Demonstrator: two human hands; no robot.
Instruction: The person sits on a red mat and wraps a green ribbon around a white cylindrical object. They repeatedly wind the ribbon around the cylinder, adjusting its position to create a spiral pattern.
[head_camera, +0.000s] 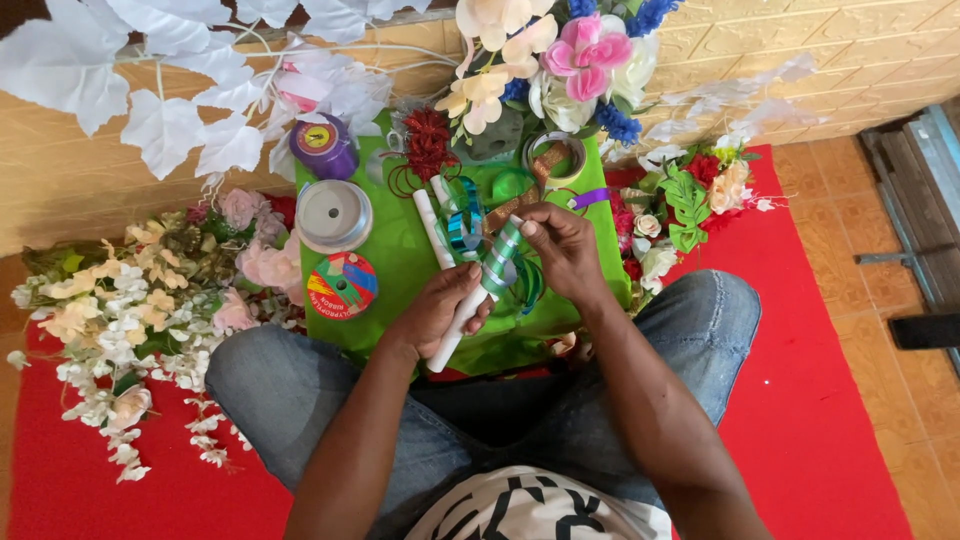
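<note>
A person sits cross-legged in blue jeans on a red mat (830, 400) laid over a tiled floor. A green sheet (400, 250) spreads in front of the knees and carries the craft supplies. White fabric leaves (160, 110) arch over the upper left, and a heap of cream, white and pink artificial flowers (140, 310) lies on the mat to the left of the sheet. A bouquet of pink, cream and blue flowers (560, 60) stands at the top, with a smaller cluster of red and cream blooms with green leaves (690, 200) to the right.

On the sheet sit a grey ribbon spool (334, 214), a purple spool (323, 146) behind it, and a flat multicoloured ribbon reel (343, 285) nearest the left knee. A second white stick (432, 228) lies beside loops of shiny blue-green ribbon (462, 225).

Above the sheet's near edge, the left hand (435, 310) is closed around a white stick (462, 315), thumb pressed on top. The right hand (565, 250) pinches the stick's upper end with thumb and forefinger, where green ribbon (500, 262) is wrapped in diagonal turns around it.
</note>
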